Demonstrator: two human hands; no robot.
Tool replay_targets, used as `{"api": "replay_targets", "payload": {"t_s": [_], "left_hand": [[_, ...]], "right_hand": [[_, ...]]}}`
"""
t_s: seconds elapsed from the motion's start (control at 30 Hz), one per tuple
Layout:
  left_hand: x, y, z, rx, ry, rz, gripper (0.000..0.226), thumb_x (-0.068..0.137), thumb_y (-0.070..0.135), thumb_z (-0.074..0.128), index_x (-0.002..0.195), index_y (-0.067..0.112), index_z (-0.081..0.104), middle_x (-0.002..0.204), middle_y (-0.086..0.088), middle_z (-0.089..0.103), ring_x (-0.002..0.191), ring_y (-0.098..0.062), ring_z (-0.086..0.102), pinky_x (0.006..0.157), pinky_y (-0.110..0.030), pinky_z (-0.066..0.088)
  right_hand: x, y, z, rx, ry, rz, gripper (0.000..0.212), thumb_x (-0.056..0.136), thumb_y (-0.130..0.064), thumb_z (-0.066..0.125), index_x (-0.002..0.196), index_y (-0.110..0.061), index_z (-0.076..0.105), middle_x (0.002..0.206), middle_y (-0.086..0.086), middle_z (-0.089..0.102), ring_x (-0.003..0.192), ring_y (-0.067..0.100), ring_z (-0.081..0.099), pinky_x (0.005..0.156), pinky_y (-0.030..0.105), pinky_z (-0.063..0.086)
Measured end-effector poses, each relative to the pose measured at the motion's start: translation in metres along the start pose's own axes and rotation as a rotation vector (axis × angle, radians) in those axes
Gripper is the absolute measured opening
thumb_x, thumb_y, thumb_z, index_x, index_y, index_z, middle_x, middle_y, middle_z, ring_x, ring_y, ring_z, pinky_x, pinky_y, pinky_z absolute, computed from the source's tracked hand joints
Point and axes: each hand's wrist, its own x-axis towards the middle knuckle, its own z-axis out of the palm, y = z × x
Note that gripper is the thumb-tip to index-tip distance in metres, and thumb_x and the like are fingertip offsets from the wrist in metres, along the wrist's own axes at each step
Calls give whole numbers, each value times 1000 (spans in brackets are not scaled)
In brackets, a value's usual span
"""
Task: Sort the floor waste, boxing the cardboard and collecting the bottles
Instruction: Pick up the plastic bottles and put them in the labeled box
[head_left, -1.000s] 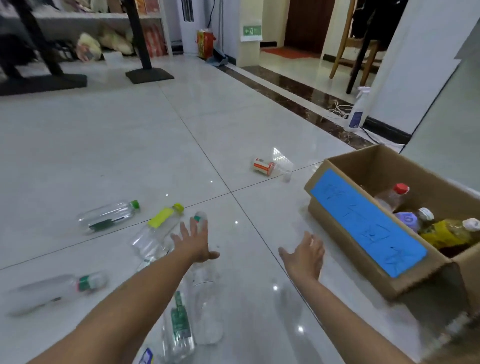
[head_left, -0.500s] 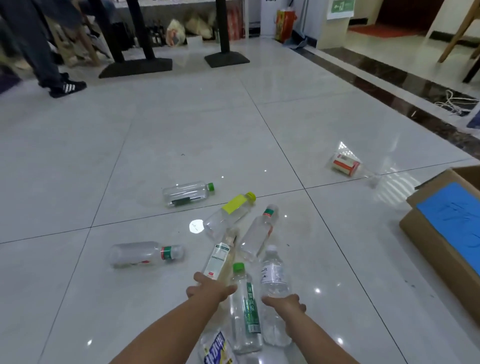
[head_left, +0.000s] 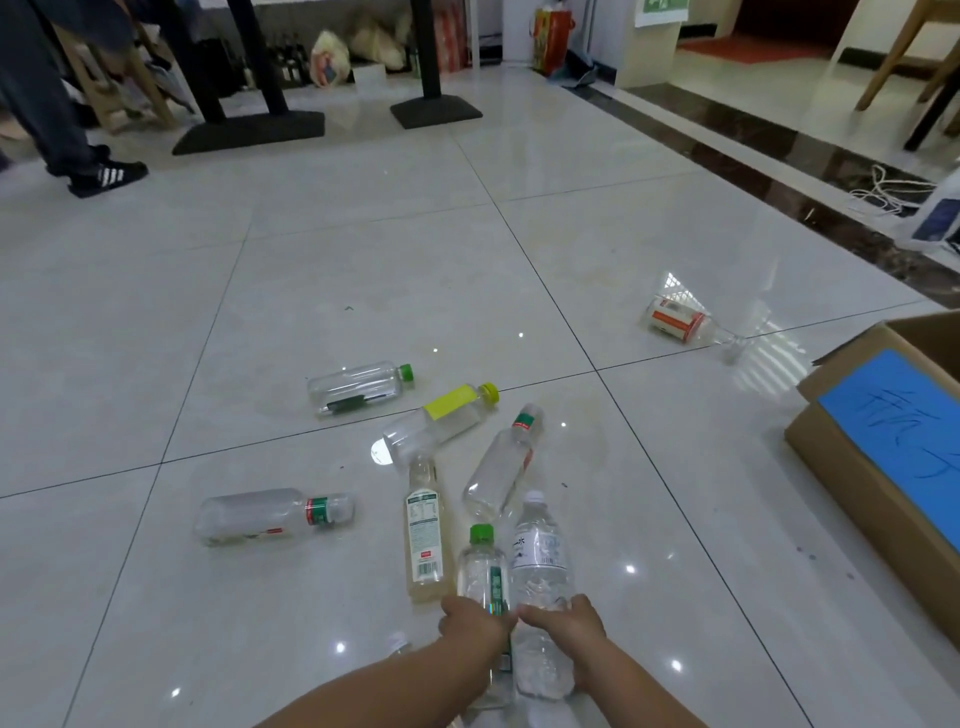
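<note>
Several clear plastic bottles lie scattered on the white tiled floor. My left hand (head_left: 474, 621) grips the green-capped bottle (head_left: 482, 566) around its middle. Beside it, my right hand (head_left: 566, 623) grips the white-capped water bottle (head_left: 540, 551). A tall bottle with a white label (head_left: 425, 535) lies just left of them. Farther off lie a yellow-labelled bottle (head_left: 441, 418), a red-and-green-banded bottle (head_left: 506, 462), another banded bottle (head_left: 270, 514) to the left, and a green-capped one (head_left: 358, 387). A cardboard box (head_left: 883, 467) with a blue label stands at the right.
A small orange-labelled bottle (head_left: 675, 319) lies far right on the floor. Black stand bases (head_left: 249, 132) and a person's shoe (head_left: 106, 174) are at the back left. A dark marble strip, a white cord and a white spray bottle (head_left: 935, 218) sit at the right.
The view has swung left from the box to the bottle cluster. Both hands came down from open reaching to gripping two neighbouring bottles.
</note>
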Motion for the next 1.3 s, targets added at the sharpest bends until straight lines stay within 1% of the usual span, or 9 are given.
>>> {"api": "replay_targets", "payload": {"t_s": [0.1, 0.23, 0.37, 0.47, 0.73, 0.93, 1.03, 1.17, 1.3], "left_hand": [[-5, -3, 1, 175, -52, 23, 92, 84, 22, 72, 148, 8, 7, 144, -18, 33, 132, -30, 41, 107, -35, 41], [-7, -7, -1, 203, -138, 105, 93, 82, 26, 72, 148, 17, 8, 132, -17, 48, 117, -30, 54, 97, -40, 49], [-19, -4, 1, 134, -290, 68, 85, 83, 17, 72, 144, 20, 12, 110, -13, 54, 85, -23, 59, 65, -38, 52], [-33, 3, 8, 158, -360, 83, 62, 86, 12, 68, 132, 20, 27, 101, -11, 54, 79, -22, 57, 73, -40, 50], [-118, 101, 61, 336, -579, 380, 56, 88, 16, 67, 130, 28, 31, 99, -3, 56, 79, -13, 52, 80, -41, 41], [-209, 180, 123, 439, -700, 639, 55, 86, 17, 69, 131, 24, 37, 85, 2, 55, 68, -10, 51, 62, -30, 42], [-252, 214, 159, 455, -760, 705, 48, 84, 18, 72, 121, 28, 43, 93, -4, 58, 74, -17, 56, 62, -29, 47], [-304, 246, 212, 525, -777, 875, 61, 84, 23, 71, 136, 28, 40, 126, -6, 54, 108, -25, 52, 87, -39, 47], [-337, 268, 256, 651, -772, 1053, 99, 89, 34, 66, 154, 27, -8, 160, -11, 15, 141, -37, 29, 110, -52, 33]], "right_hand": [[-2, 5, -6, 55, -6, -24, 64, 67, -20, 85, 116, 0, 49, 111, 12, 55, 99, 25, 56, 80, 30, 46], [2, 15, -13, 164, -12, -17, 51, 59, -19, 88, 92, -7, 50, 107, 17, 59, 100, 34, 62, 89, 49, 53], [1, 25, -33, 270, -59, 21, 64, 49, -19, 92, 98, 1, 56, 101, 20, 64, 96, 38, 66, 86, 53, 55], [-2, 32, -57, 367, -88, 23, 64, 59, -9, 88, 112, 9, 56, 104, 27, 66, 91, 41, 68, 82, 55, 55], [-49, -10, -176, 604, 70, -83, 57, 70, -14, 83, 116, 5, 56, 108, 28, 65, 87, 39, 69, 59, 47, 57], [-105, -59, -288, 779, 237, -238, 37, 75, -16, 79, 104, -3, 59, 100, 20, 67, 80, 31, 66, 65, 49, 56], [-110, -67, -343, 797, 321, -291, 67, 62, -29, 86, 118, -3, 59, 112, 23, 66, 98, 39, 67, 83, 64, 50], [-138, -86, -404, 906, 442, -272, 63, 72, -29, 81, 126, -13, 54, 117, 15, 66, 101, 38, 66, 90, 59, 49], [-145, -99, -454, 788, 594, -235, 61, 94, -42, 53, 141, -7, 36, 139, 17, 47, 126, 37, 48, 98, 47, 43]]}}
